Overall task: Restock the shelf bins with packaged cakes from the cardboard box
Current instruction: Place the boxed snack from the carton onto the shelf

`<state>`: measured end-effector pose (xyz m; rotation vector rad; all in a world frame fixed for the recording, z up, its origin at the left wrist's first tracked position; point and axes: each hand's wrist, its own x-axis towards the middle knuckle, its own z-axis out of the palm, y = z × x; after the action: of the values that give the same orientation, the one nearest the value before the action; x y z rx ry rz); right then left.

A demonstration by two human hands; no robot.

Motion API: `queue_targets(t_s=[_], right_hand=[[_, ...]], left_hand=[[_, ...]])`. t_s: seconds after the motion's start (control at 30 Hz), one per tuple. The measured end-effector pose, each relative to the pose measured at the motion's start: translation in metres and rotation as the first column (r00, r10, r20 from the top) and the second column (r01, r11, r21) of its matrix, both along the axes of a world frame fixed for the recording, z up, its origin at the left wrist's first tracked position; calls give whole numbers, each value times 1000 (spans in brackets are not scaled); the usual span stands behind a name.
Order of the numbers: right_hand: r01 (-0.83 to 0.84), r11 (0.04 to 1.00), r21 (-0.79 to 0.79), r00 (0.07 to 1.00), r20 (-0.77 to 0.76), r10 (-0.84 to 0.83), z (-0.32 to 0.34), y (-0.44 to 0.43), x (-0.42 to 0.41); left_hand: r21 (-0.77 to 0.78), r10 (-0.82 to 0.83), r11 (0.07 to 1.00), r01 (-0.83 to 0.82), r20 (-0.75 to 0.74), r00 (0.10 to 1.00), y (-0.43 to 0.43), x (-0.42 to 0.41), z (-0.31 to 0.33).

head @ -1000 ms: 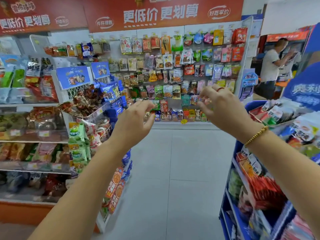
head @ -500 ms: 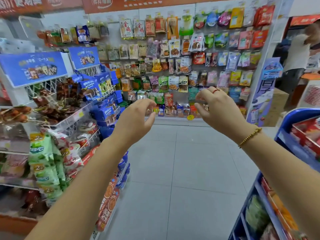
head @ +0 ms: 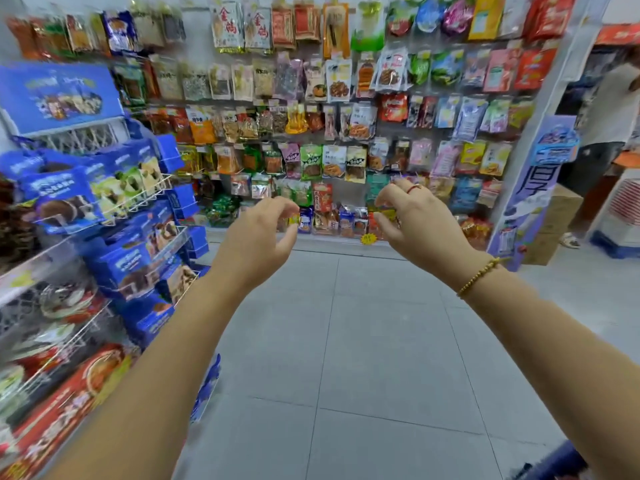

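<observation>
Ten fingers [head: 277, 205]: loosely curled on both hands, each thumb apart from its fingertips; I see nothing held between them.
Left hand [head: 256, 240]: raised over the aisle, back turned toward me, touching nothing.
Right hand [head: 419, 220]: level with the left and well apart from it, also empty.
Ring [head: 414, 188]: red, on one finger of my right hand.
Bracelet [head: 479, 277]: gold beads round my right wrist.
Forearms: bare, reaching forward from the lower corners of my view.
Floor [head: 346, 341]: grey tiles beneath both arms.
Cake packs [head: 62, 199]: blue, lying in the wire bins [head: 145, 199] of the rack on my left; near my left forearm, not touched. The print is too blurred for me to read.
Box [head: 554, 220]: cardboard, on the floor at far right, just behind the purple sign [head: 540, 188], well apart from both hands.
Snack bags [head: 332, 161]: hanging in rows on the wall straight ahead, beyond my hands.
Person [head: 609, 109]: standing at the right edge, blurred.
</observation>
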<state>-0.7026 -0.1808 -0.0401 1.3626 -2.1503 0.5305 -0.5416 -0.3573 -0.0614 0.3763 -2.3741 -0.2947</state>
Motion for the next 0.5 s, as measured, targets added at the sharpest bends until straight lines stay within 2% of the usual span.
queue_targets(t_s=[0.3,0.5], right_hand=[[16,999,39,998,65,-19,-41,-137,-126],[-1,1000,-2,988,157,1,-55,-229,-202]], left_hand=[[8,17,1000,-18,55,998,-132,-115,-42],[76,63,995,-69,76,995,-234,-176,-53]])
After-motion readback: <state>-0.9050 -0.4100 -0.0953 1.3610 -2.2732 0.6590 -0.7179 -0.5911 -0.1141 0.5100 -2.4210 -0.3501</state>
